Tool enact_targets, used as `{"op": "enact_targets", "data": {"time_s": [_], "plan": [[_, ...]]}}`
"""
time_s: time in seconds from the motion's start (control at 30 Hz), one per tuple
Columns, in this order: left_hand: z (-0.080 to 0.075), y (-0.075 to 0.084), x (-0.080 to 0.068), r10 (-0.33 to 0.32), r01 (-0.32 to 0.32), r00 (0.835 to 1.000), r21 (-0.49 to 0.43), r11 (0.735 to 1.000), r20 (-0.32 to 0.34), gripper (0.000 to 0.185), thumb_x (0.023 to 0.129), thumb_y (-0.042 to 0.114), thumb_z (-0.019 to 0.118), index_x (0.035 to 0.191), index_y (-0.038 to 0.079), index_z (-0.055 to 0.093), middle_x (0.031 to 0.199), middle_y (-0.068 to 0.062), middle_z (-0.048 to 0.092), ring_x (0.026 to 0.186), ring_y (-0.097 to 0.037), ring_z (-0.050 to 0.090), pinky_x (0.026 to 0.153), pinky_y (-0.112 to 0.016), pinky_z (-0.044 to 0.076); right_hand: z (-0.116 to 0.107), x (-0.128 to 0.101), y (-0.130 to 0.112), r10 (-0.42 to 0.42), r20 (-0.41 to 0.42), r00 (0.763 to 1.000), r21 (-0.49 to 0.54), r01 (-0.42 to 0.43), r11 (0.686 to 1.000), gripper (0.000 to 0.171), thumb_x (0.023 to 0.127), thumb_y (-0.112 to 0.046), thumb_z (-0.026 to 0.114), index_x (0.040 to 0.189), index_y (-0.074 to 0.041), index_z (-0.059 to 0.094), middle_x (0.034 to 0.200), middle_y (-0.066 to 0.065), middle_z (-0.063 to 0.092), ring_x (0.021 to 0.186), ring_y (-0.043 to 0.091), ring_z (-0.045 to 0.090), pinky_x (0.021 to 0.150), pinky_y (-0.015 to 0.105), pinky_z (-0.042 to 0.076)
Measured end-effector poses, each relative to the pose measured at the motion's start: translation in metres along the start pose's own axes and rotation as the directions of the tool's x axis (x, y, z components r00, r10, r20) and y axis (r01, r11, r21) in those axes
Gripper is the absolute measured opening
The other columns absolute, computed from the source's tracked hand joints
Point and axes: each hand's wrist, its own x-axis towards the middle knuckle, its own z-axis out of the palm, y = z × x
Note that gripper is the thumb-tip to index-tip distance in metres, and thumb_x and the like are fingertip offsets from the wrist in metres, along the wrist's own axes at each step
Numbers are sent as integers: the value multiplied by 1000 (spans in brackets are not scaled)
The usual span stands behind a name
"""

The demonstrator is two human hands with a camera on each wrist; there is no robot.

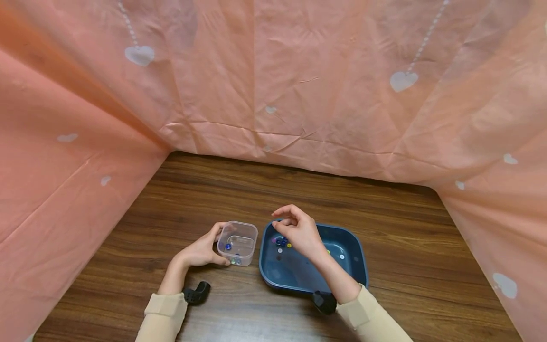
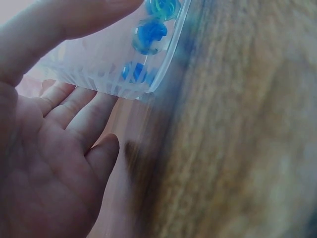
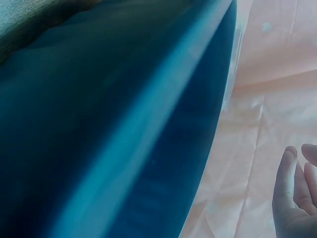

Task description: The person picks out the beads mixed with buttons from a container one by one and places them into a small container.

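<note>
We see our left hand (image 1: 201, 251) gripping the clear tub (image 1: 238, 243) at nine o'clock of the blue tray (image 1: 354, 247); our right hand (image 1: 299, 231) hovers above the tray, fingers loosely curled, empty.

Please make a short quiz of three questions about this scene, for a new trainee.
1. True or false: the left hand holds the clear container.
2. Above which thing is the right hand? A) blue tray B) red bowl C) white plate
3. What lies inside both the clear container and the blue tray?

Key: 1 true; 2 A; 3 small coloured marbles.
</note>
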Motion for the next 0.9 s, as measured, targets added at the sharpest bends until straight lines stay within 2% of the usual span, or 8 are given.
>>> {"op": "enact_targets", "data": {"time_s": [0.3, 0.53, 0.9], "plan": [[1, 0, -1, 3, -3, 1000, -19, 1000, -1, 89, 72, 7, 85, 141, 11, 29, 140, -21, 48, 122, -36, 50, 97, -48, 36, -1, -2, 3, 3, -2, 1000, 5, -3, 1000, 20, 86, -11, 73, 105, -13, 68, 90, 2, 72, 80, 17, 68, 69, 33, 48], [1, 0, 0, 5, -5, 1000, -9, 1000, -1, 88, 72, 7, 85, 140, 12, 30, 140, -20, 47, 124, -36, 49, 97, -49, 36, 0, -1, 11, -5, -11, 1000, 9, 6, 1000, 18, 86, -7, 72, 103, -11, 67, 96, 6, 72, 85, 27, 69, 67, 32, 48], [0, -1, 1, 8, -8, 1000, -10, 1000, -3, 88, 70, 8, 86, 139, 11, 30, 139, -20, 50, 124, -35, 50, 99, -48, 34, -1, 0, 23, -5, -39, 999, -19, 5, 1000, 18, 84, -4, 73, 101, -8, 68, 95, 8, 72, 74, 12, 66, 63, 28, 45]]}}
